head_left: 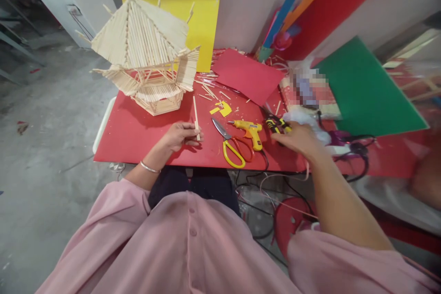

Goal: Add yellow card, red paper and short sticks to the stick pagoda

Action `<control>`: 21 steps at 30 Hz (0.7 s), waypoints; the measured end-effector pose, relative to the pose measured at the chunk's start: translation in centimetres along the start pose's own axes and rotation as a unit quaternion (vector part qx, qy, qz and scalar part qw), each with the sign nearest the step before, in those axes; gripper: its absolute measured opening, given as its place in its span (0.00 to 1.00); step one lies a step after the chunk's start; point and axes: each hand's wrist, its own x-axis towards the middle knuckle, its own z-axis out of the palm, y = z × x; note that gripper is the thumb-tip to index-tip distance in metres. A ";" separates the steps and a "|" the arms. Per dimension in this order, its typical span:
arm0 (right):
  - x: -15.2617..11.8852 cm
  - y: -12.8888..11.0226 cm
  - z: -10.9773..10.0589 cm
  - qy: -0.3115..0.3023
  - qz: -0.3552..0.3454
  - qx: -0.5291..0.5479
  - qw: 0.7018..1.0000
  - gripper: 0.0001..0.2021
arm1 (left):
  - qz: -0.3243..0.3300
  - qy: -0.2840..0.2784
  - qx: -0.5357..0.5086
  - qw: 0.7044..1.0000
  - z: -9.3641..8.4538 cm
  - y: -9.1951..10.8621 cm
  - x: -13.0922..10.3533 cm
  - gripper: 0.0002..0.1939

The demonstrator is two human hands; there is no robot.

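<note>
Pink shirt (188, 248) below, left hand (182, 137) holds a stick (195, 112).

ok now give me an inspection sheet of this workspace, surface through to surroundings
Surface: red tabletop, littered mostly toward the back
Job's things: stick-built model at left; scissors and yellow glue gun lying side by side
Clutter: loose sticks, yellow scraps
Hands: left hand holds at least one thin wooden stick; right hand at black-and-yellow pliers, grip unclear
Cables: dark cables at right and below the front edge
Surroundings: yellow board behind the model; green board at right
</note>
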 end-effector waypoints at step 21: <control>-14.2 -10.1 1.7 -0.245 -0.148 0.528 0.799 0.35 | 0.245 0.126 0.233 0.933 -0.4 -2.2 0.6 0.05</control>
